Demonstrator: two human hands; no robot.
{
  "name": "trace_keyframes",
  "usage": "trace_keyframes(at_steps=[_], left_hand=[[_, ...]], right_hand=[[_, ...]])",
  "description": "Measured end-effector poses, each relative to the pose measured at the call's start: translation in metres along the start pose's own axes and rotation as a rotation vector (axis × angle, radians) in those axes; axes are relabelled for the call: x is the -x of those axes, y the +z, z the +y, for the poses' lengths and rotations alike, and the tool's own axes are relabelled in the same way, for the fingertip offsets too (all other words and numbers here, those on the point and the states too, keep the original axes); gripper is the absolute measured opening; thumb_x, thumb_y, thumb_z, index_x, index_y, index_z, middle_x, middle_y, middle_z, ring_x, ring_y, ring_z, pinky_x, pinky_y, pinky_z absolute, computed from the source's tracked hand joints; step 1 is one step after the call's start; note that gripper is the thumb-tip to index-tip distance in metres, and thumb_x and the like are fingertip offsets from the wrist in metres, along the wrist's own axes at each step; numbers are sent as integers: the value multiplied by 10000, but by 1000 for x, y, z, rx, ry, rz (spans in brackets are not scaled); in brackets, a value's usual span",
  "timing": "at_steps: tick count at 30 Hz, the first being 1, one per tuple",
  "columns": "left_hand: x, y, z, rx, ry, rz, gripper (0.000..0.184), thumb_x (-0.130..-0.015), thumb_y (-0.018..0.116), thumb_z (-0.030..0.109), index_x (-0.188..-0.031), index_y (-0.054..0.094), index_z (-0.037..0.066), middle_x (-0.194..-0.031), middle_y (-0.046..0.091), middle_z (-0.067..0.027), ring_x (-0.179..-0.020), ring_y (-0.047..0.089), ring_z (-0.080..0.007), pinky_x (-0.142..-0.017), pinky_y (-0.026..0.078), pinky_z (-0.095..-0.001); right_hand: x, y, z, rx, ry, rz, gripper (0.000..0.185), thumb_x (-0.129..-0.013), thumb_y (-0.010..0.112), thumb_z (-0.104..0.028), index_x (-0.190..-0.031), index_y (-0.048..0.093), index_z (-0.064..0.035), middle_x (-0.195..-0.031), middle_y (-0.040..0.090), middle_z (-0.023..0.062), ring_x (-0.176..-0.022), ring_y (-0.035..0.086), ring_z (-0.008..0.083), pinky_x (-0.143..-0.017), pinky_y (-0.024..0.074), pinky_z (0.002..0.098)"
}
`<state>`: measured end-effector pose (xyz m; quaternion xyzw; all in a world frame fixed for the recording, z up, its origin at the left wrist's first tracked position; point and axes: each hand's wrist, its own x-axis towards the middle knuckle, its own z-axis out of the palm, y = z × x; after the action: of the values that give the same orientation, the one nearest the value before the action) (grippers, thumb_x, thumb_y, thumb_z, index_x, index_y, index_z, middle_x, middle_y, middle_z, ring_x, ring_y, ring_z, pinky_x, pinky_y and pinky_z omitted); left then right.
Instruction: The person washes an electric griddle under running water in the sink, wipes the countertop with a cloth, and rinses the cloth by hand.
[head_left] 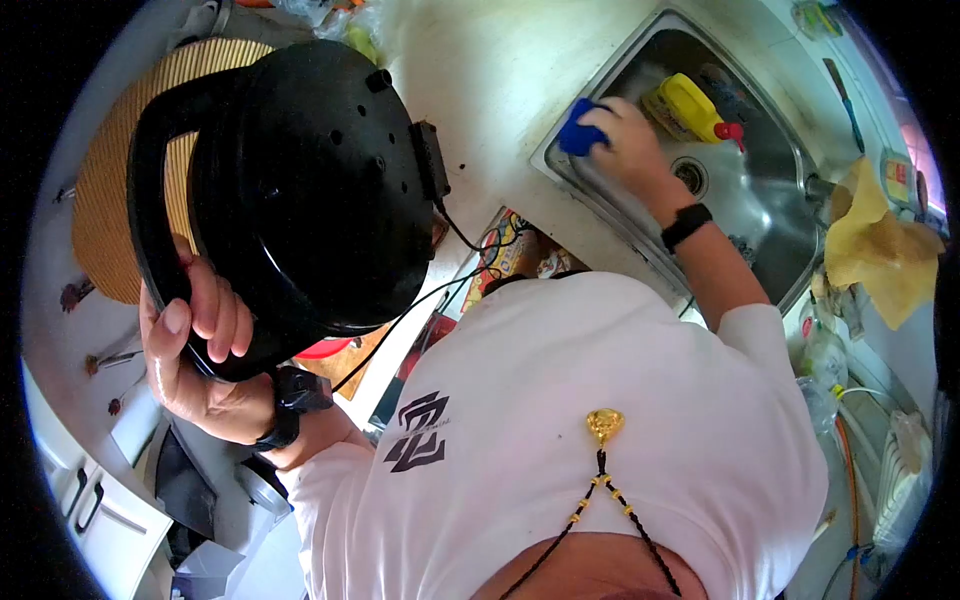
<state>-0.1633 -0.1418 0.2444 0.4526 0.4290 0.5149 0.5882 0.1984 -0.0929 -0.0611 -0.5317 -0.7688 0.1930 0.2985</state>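
Note:
My left hand point(205, 340) is closed around the loop handle of a large round black appliance point(310, 190), possibly a rice cooker. Its tilted face shows several small holes, and a block with a black cord point(450, 222) sits on its side. At the near left corner of the sink, my right hand point(630, 145) grips a blue sponge point(582, 127) against the metal rim. A yellow bottle with a red cap point(690, 110) lies in the steel sink point(775, 215), just beyond that hand. Part of the sponge is hidden by my fingers.
A round ribbed tan mat point(105, 200) is behind the appliance. The pale countertop point(480, 90) runs between the appliance and the sink. A yellow cloth point(875, 245) hangs at the sink's right. Cords cross near my shirt, over an opening with boxes point(510, 245).

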Motion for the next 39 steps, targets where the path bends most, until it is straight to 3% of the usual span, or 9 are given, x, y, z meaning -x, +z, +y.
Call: trace_keyframes(at_steps=[5,7,12,20,26,30,33,36,39], left_hand=[[-5,-2,7,-12,-46,41,422,-830,598,118,-1144,426,-105,-604,443,-50,-419,418,-75,-375,371,-203],[-3,-2,7,27,-44,76,429,-838,602,106,-1159,409,-103,-601,449,-53,-414,435,-80,-371,387,-202],[-7,-9,3,69,-43,-13,404,-857,596,82,-1161,398,-95,-603,460,-55,-404,458,-83,-364,415,-199],[-4,-14,1,49,-18,-13,388,-863,572,83,-1152,399,-109,-615,464,-55,-422,461,-85,-366,408,-202],[-1,-7,3,45,-12,-4,396,-858,568,97,-1152,405,-110,-627,466,-54,-436,460,-80,-385,414,-200],[0,-12,1,66,-20,-29,414,-848,573,98,-1165,411,-114,-627,450,-43,-436,450,-74,-392,404,-195],[3,-3,-5,37,39,-8,402,-879,513,109,-1197,415,-116,-684,407,-13,-489,380,-47,-444,347,-173],[-2,-14,-3,5,-38,-56,389,-881,506,97,-1195,419,-116,-690,409,-15,-489,371,-51,-457,347,-183],[1,-4,-5,0,-29,-40,355,-877,511,83,-1164,432,-111,-696,409,-18,-533,384,-57,-491,346,-195]], right_hand=[[-38,81,-77,11,-202,-398,261,-707,651,-72,-965,657,-110,-1197,557,170,-1141,505,360,-956,428,424],[-24,126,-89,145,-412,-310,252,-740,631,-134,-987,681,-133,-1272,525,158,-1227,453,342,-1001,386,452],[-19,145,-69,85,-419,-421,374,-751,633,-192,-1123,666,-183,-1391,432,107,-1331,346,299,-1057,274,530],[-52,84,45,452,-133,-61,320,-816,551,-137,-1120,630,-198,-1270,518,114,-1255,441,305,-1006,370,490],[-77,25,49,401,354,-129,301,-885,458,-93,-1136,611,-155,-1195,526,184,-1145,503,322,-927,454,439],[-36,1,104,703,276,-34,285,-863,526,-128,-1137,604,-144,-1119,559,212,-1078,547,335,-875,481,441],[-5,-15,83,434,336,-59,398,-744,702,-240,-1116,619,-124,-982,605,208,-943,593,382,-827,492,444],[13,16,45,120,190,-3,371,-761,688,-249,-1102,631,-114,-994,598,204,-939,588,381,-822,489,450],[17,62,-10,-91,307,-39,351,-789,682,-272,-1093,629,-106,-1026,570,203,-933,574,391,-817,486,449]])
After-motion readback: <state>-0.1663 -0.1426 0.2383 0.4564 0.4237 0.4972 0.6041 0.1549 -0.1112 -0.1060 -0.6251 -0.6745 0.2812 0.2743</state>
